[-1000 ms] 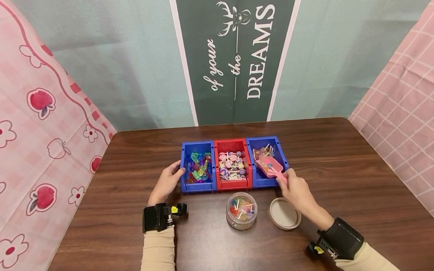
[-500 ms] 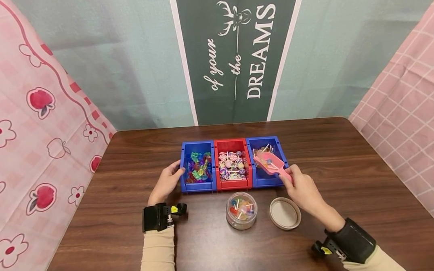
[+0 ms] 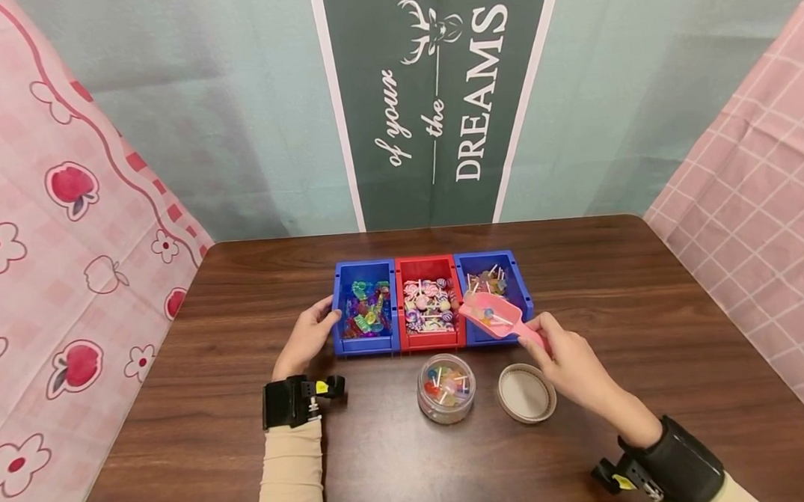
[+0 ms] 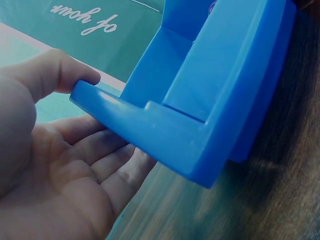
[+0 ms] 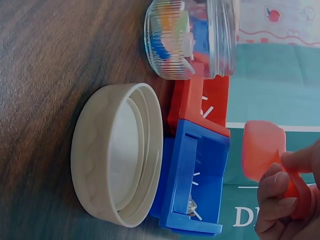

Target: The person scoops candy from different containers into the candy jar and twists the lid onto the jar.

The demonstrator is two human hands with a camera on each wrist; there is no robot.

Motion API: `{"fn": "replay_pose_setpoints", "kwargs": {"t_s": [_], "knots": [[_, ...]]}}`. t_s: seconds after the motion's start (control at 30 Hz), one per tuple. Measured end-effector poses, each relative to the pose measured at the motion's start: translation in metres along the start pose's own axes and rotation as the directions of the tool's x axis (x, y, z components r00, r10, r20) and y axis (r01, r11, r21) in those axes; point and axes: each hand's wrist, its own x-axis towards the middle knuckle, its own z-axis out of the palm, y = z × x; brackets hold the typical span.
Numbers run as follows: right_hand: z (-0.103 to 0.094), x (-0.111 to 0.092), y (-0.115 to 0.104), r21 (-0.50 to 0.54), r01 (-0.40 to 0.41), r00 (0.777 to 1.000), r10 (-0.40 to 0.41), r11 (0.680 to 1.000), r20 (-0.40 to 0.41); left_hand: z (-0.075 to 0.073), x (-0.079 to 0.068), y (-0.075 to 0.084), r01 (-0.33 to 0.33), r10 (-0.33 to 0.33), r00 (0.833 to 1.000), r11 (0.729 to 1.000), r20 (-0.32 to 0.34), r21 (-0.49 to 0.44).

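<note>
My right hand grips the handle of a pink scoop, which carries a few small lollipop pieces. The scoop is over the front of the right blue bin, its tip overlapping the edge of the red bin in the head view. At the other end, my left hand holds the outer side wall of the left blue bin, thumb over the rim and fingers against the outside. Loose lollipops remain in the right blue bin. Below the bins stands an open clear jar with colourful lollipops inside.
A cream lid lies inner side up on the wooden table, right of the jar and near my right wrist. Striped lollipops fill the red bin; translucent coloured pieces lie in the left one. Fabric curtains surround the table.
The scoop has risen out of the right bin's lollipops and moved left and toward me, carrying a few pieces. My left hand keeps its place on the left bin.
</note>
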Motion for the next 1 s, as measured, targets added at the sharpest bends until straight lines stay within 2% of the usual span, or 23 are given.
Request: {"fn": "replay_pose_setpoints", "kwargs": {"t_s": [0.23, 0.5, 0.67, 0.8, 0.9, 1.0], "knots": [[-0.004, -0.006, 0.001, 0.047, 0.107, 0.994, -0.108, 0.993, 0.005, 0.0, 0.0, 0.0, -0.006, 0.006, 1.0, 1.0, 0.003, -0.002], [-0.01, -0.017, 0.007, 0.166, 0.18, 0.978, -0.195, 0.969, 0.075, 0.0, 0.0, 0.002, -0.015, 0.015, 1.0, 1.0, 0.014, -0.002], [-0.013, -0.023, 0.013, 0.302, 0.159, 0.962, -0.216, 0.94, 0.166, 0.0, -0.001, 0.002, -0.01, 0.01, 1.0, 1.0, 0.013, -0.009], [-0.016, -0.027, 0.016, 0.413, 0.128, 0.936, -0.247, 0.902, 0.251, 0.0, -0.001, 0.002, -0.007, 0.008, 1.0, 1.0, 0.011, -0.008], [-0.018, -0.028, 0.017, 0.467, 0.115, 0.916, -0.275, 0.877, 0.291, 0.0, -0.002, 0.003, -0.001, 0.001, 1.0, 1.0, 0.008, -0.008], [-0.021, -0.028, 0.017, 0.49, 0.108, 0.901, -0.293, 0.865, 0.319, -0.001, -0.002, 0.002, 0.001, -0.001, 1.0, 1.0, 0.009, -0.004]]}}
